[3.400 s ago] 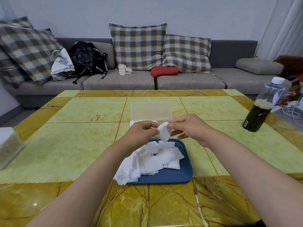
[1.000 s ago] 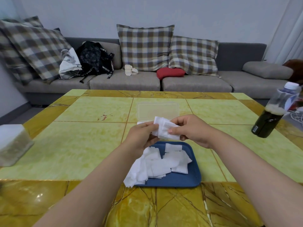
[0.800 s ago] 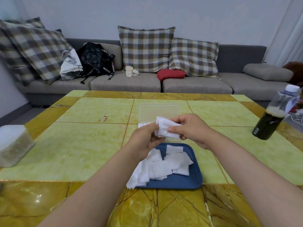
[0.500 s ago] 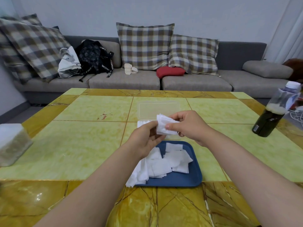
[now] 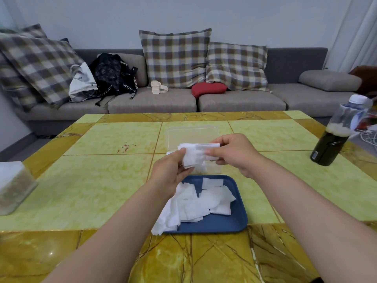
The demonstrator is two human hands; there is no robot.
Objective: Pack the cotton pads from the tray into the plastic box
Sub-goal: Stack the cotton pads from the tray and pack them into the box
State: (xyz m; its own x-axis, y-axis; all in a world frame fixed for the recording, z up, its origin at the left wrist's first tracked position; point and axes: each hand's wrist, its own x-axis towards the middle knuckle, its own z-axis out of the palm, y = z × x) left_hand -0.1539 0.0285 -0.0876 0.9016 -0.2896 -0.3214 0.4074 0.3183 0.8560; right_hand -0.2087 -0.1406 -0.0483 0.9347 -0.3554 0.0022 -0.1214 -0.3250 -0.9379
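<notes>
Single view, head-worn, wide-angle. Looks forward and slightly down across a yellow tiled table (image 5: 106, 180) toward a grey sofa (image 5: 240, 103) against the far wall. Both forearms enter from the bottom edge; the left hand (image 5: 169, 172) and right hand (image 5: 234, 154) sit close to the lens at frame centre. The blue tray (image 5: 234, 225) lies just below them. Straight lines bow near the edges. No second view overlaps.

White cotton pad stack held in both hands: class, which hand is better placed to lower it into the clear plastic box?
Probably the right hand: it grips the white cotton pad stack directly above the clear plastic box; the left hand sits nearer the blue tray.
</notes>
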